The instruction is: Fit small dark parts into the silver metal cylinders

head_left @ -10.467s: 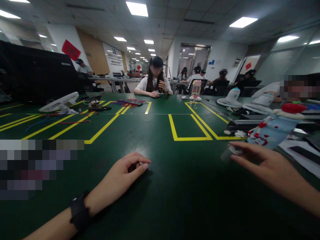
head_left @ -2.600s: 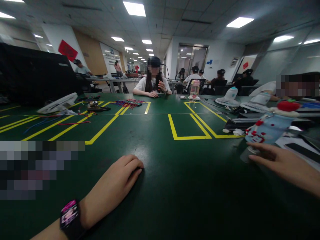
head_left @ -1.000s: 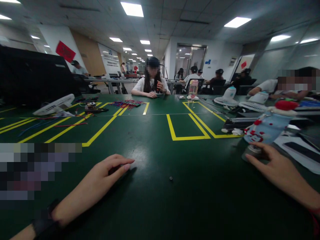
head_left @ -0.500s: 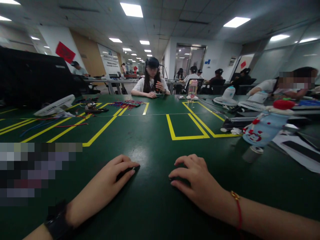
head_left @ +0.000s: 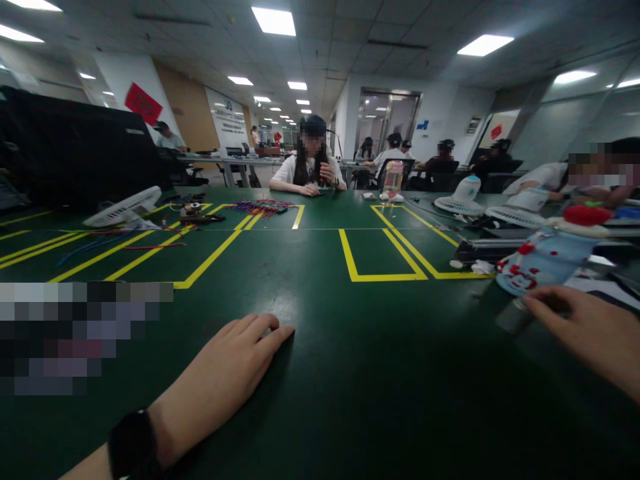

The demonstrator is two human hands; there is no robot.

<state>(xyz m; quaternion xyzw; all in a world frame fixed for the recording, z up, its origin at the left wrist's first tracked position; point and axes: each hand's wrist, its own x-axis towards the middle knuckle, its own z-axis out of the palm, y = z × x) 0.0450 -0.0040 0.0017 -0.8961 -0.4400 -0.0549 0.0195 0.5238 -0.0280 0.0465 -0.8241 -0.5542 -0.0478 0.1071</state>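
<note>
Fingers of my left hand (head_left: 227, 380) are lying flat and released on the smooth green table (head_left: 350, 373). My right hand (head_left: 590, 337) is curling loosely around the small grey cylinder (head_left: 510, 319), beside the patterned blue bottle (head_left: 543, 261).

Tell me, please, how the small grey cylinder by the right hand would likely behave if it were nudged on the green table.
The small grey cylinder looks short and round-walled, so tipped over it would probably roll on the smooth green table. It seems light for its size, so the right hand beside it could likely shift it easily. It stands close to the blue patterned bottle, so a push might knock that.
</note>
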